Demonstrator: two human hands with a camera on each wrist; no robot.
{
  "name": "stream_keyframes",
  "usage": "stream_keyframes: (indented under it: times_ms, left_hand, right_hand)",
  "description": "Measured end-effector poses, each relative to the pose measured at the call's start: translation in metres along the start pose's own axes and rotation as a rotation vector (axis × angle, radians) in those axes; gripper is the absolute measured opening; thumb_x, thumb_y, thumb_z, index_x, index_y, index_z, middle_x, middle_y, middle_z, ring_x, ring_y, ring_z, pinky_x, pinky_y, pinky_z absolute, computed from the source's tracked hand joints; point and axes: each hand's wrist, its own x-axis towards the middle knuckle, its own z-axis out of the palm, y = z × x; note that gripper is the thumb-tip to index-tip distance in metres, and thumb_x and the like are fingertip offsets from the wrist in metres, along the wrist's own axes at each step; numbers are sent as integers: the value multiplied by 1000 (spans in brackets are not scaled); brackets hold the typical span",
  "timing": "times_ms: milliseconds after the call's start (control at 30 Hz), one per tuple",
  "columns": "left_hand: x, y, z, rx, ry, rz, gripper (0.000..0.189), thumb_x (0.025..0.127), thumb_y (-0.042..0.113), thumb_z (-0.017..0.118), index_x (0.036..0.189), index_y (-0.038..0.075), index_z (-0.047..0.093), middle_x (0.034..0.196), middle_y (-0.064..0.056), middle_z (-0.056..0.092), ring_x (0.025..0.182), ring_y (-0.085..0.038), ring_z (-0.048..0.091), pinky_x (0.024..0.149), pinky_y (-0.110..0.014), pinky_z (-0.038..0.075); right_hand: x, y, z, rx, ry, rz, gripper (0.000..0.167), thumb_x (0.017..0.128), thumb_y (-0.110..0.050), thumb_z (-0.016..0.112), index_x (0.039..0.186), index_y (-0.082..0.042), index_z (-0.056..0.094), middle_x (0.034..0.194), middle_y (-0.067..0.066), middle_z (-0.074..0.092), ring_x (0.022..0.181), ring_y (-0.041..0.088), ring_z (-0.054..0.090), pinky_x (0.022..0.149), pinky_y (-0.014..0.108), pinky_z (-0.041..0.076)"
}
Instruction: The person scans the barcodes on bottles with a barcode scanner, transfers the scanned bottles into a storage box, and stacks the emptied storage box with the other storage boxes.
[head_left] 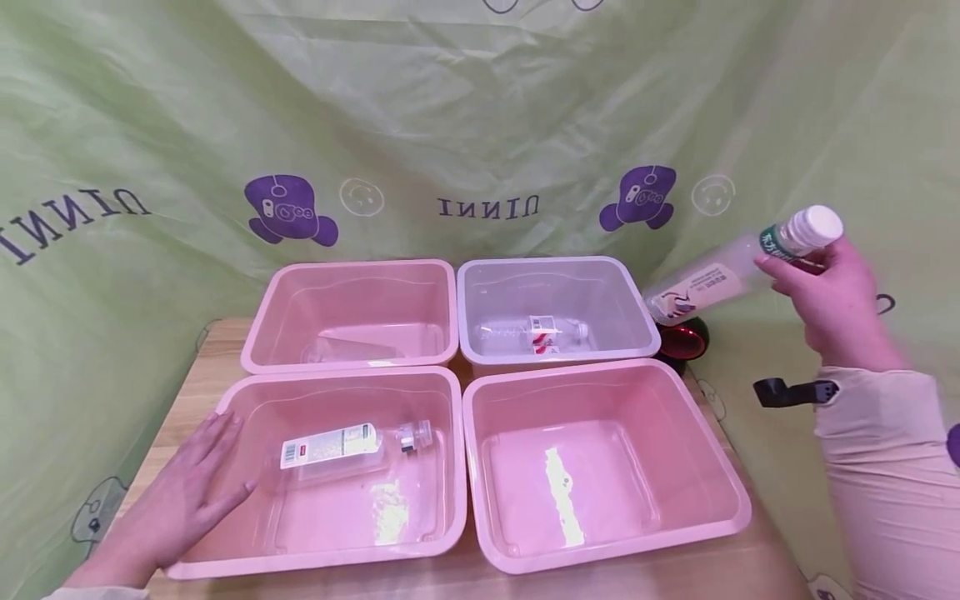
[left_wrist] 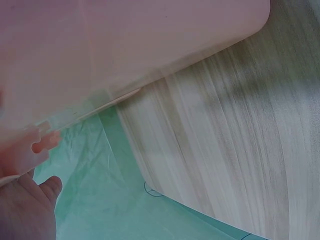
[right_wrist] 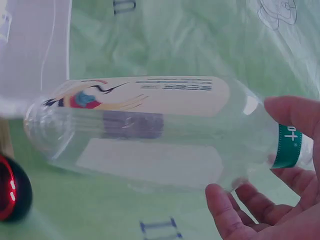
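Observation:
My right hand (head_left: 832,308) grips a clear plastic bottle (head_left: 708,283) near its neck, which has a green band and white cap. The bottle looks empty, tilted with its base down to the left, beside the lilac bin (head_left: 555,267). In the right wrist view, the bottle (right_wrist: 165,127) lies across the picture, with thumb and fingers about its shoulder and neck. My left hand (head_left: 176,492) rests at the left rim of the front left pink bin (head_left: 330,560), fingers straight and spread. A clear bottle with a white label (head_left: 333,446) lies inside that bin.
The back left pink bin (head_left: 360,271) holds a clear plastic item, partly hidden by the rim. A clear bottle with a red-and-white label (head_left: 543,333) lies in the lilac bin. Beside the front right pink bin (head_left: 562,496) sits a round black-and-red object (head_left: 684,340). Green cloth (head_left: 465,125) hangs behind.

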Motion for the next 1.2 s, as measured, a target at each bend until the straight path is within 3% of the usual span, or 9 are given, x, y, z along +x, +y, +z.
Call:
stream_keyframes:
  times_ms: [133,267,500,767,1000,1200]
  left_hand:
    - [-1,-1,1,3,-2,4,83,94,30,72,157,-7,34,165,-24,26,158,-25,7,120,-19,-3]
    - [-5,-2,3,0,-2,5,83,93,29,73,157,-7,33,166,-24,26,157,-21,4,120,-18,-3]
    - [-7,-2,3,-8,9,-10,84,91,28,74,157,-6,35,165,-24,26,157,-17,2,118,-15,-2]
    - [-11,-1,6,-17,20,-3,81,90,27,76,153,-9,40,162,-26,31,156,-12,2,117,-12,-1]
    - [-6,-2,3,-7,44,26,81,89,27,77,152,-9,41,163,-24,32,156,-12,3,118,-14,1]
    - [-3,2,-2,0,42,13,80,89,27,76,152,-9,42,165,-20,30,156,-9,2,118,-13,1]
  right_hand:
    - [3,6,18,258,-48,31,41,94,-11,78,124,-24,54,119,-4,55,100,5,59,74,15,55]
    - [5,9,40,383,-119,61,44,94,-15,77,129,-24,52,123,-2,56,104,8,59,77,20,57]
    - [5,4,90,614,-248,116,38,98,-14,72,129,-18,50,114,0,60,99,13,59,81,26,58]
    - [1,-6,148,577,-359,190,26,104,-16,63,127,-21,50,115,2,56,103,14,55,82,26,58]
    - [0,-6,175,534,-394,212,21,107,-14,56,126,-22,49,119,4,52,107,16,54,85,25,58]
    - [-4,-2,198,588,-419,256,19,108,-15,54,126,-17,49,115,4,56,107,17,57,87,28,59]
